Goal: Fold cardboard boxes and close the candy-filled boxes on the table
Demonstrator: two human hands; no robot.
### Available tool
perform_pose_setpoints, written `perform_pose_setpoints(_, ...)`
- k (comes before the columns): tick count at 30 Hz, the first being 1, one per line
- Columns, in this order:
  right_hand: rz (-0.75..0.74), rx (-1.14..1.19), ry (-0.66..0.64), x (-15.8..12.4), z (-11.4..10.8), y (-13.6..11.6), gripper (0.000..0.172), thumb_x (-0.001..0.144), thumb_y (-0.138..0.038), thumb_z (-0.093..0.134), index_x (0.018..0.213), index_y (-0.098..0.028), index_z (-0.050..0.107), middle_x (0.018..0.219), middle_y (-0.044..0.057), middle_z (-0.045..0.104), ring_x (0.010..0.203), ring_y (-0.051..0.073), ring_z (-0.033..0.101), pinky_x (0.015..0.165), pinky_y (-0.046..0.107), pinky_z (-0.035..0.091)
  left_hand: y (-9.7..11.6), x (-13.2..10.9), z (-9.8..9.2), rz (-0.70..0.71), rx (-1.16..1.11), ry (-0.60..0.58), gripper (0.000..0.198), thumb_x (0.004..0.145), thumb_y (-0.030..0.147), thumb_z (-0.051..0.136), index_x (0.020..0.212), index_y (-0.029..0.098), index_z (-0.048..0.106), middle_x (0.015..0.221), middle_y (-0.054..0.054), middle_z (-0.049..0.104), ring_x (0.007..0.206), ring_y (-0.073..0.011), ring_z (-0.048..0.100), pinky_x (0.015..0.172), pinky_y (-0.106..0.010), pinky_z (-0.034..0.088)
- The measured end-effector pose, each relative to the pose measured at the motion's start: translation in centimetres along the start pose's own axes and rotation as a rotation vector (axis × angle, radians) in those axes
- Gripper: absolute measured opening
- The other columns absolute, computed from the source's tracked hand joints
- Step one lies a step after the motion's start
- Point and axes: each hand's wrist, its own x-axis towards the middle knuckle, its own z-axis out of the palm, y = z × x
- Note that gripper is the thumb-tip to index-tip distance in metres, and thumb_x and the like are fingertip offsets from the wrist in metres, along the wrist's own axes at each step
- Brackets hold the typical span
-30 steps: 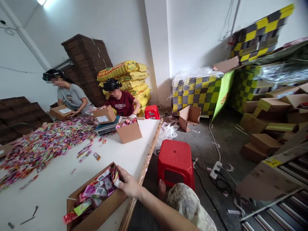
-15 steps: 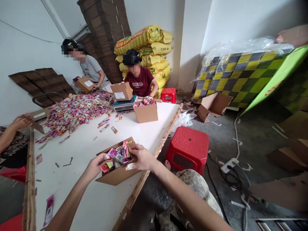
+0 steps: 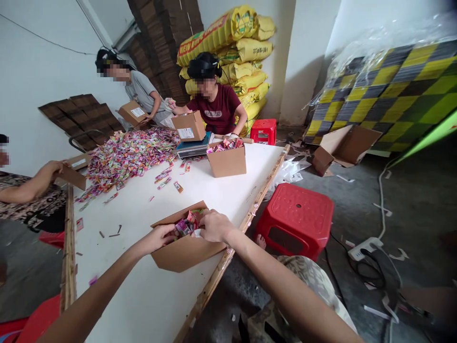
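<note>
Hands, left [image 3: 159, 237] and right [image 3: 213, 226], closed on sachet-filled carton [image 3: 185, 252] atop white table [image 3: 143, 290], red stool [image 3: 296, 219] beside.

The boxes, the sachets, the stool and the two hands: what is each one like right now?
near box: open, full of sachets, at the table edge.
left hand: on the box's left rim.
right hand: on the box's top, over the sachets.
second box: open, filled, upright.
sachet pile: loose, spread over the table.
red stool: upright, nobody on it.
floor box: open, lying tipped.
</note>
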Motion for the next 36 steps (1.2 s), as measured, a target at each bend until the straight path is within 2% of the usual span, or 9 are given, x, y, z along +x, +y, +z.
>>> perform_pose_setpoints(3,0.021,0.031,0.022,-0.1,0.6,0.4,0.020,0.080,-0.027,0.052,0.091,-0.022,0.069,0.104,0.006,0.058,0.103,0.024,0.054,0.085,0.034,0.048,0.2,-1.8,-1.3,-0.059,-0.115,-0.192,0.039,0.083,0.039,0.053,0.116,0.019,0.057,0.117,-0.007,0.061,0.111,-0.0240,0.054,0.092,-0.032,0.044)
perform_pose_setpoints(7,0.053,0.032,0.070,-0.3,1.3,0.1,0.028,0.081,-0.035,0.054,0.105,-0.024,0.064,0.110,0.007,0.056,0.104,0.026,0.052,0.088,0.040,0.046,-0.3,-2.6,-1.2,-0.070,-0.148,-0.045,0.034,0.083,0.043,0.056,0.106,0.019,0.061,0.111,-0.007,0.063,0.106,-0.0228,0.055,0.091,-0.031,0.043)
perform_pose_setpoints(11,0.002,-0.043,0.110,-0.4,1.6,-0.5,0.048,0.082,-0.037,0.053,0.129,-0.030,0.044,0.119,0.008,0.052,0.111,0.026,0.048,0.089,0.046,0.045,-0.8,-1.8,-0.4,-0.088,-0.200,-0.047,0.032,0.080,0.045,0.059,0.095,0.016,0.062,0.097,-0.005,0.065,0.091,-0.0199,0.059,0.080,-0.027,0.045)
perform_pose_setpoints(18,-0.006,-0.242,-0.238,1.4,-0.2,-1.9,0.040,0.084,-0.035,0.050,0.124,-0.033,0.053,0.123,0.012,0.046,0.112,0.031,0.049,0.083,0.045,0.050,-0.4,-1.6,-1.0,-0.079,-0.346,-0.169,0.047,0.079,0.037,0.062,0.123,0.019,0.054,0.121,-0.008,0.059,0.115,-0.0253,0.051,0.095,-0.033,0.041)
perform_pose_setpoints(23,0.025,-0.267,-0.362,4.2,-0.2,-2.9,0.038,0.073,-0.024,0.062,0.110,-0.020,0.064,0.123,0.015,0.048,0.104,0.033,0.055,0.078,0.044,0.053,-0.1,-0.7,-1.0,-0.180,-0.308,-0.204,0.034,0.073,0.034,0.066,0.103,0.019,0.066,0.108,-0.007,0.066,0.109,-0.0239,0.056,0.092,-0.031,0.041)
perform_pose_setpoints(27,0.011,-0.224,-0.425,5.0,-0.1,-2.7,0.035,0.073,-0.020,0.062,0.107,-0.023,0.066,0.115,0.010,0.059,0.100,0.030,0.059,0.080,0.043,0.052,-0.6,0.0,-0.5,-0.153,-0.183,-0.197,0.025,0.076,0.034,0.059,0.092,0.015,0.065,0.096,-0.006,0.066,0.094,-0.0214,0.059,0.083,-0.030,0.043)
perform_pose_setpoints(29,-0.008,-0.190,-0.437,4.8,-0.3,-2.3,0.032,0.074,-0.022,0.064,0.105,-0.027,0.067,0.105,0.005,0.064,0.098,0.028,0.061,0.081,0.040,0.052,-1.0,-0.1,0.2,-0.101,-0.036,-0.121,0.018,0.077,0.032,0.054,0.082,0.016,0.060,0.082,-0.003,0.063,0.081,-0.0187,0.058,0.073,-0.028,0.043)
perform_pose_setpoints(32,0.024,-0.166,-0.372,4.1,-0.3,-2.0,0.029,0.075,-0.027,0.066,0.104,-0.030,0.067,0.105,0.004,0.065,0.098,0.028,0.060,0.080,0.040,0.052,-1.0,-1.0,2.0,-0.034,0.248,0.164,0.010,0.076,0.027,0.049,0.078,0.018,0.053,0.076,-0.002,0.057,0.072,-0.0181,0.055,0.067,-0.029,0.043)
perform_pose_setpoints(36,0.069,-0.169,-0.155,2.2,0.6,-1.8,0.038,0.079,-0.029,0.065,0.116,-0.029,0.058,0.116,0.008,0.058,0.108,0.028,0.054,0.090,0.046,0.045,0.1,-2.8,4.5,0.030,0.763,0.688,0.029,0.081,0.033,0.052,0.104,0.015,0.053,0.108,-0.015,0.055,0.103,-0.0313,0.052,0.085,-0.044,0.042)
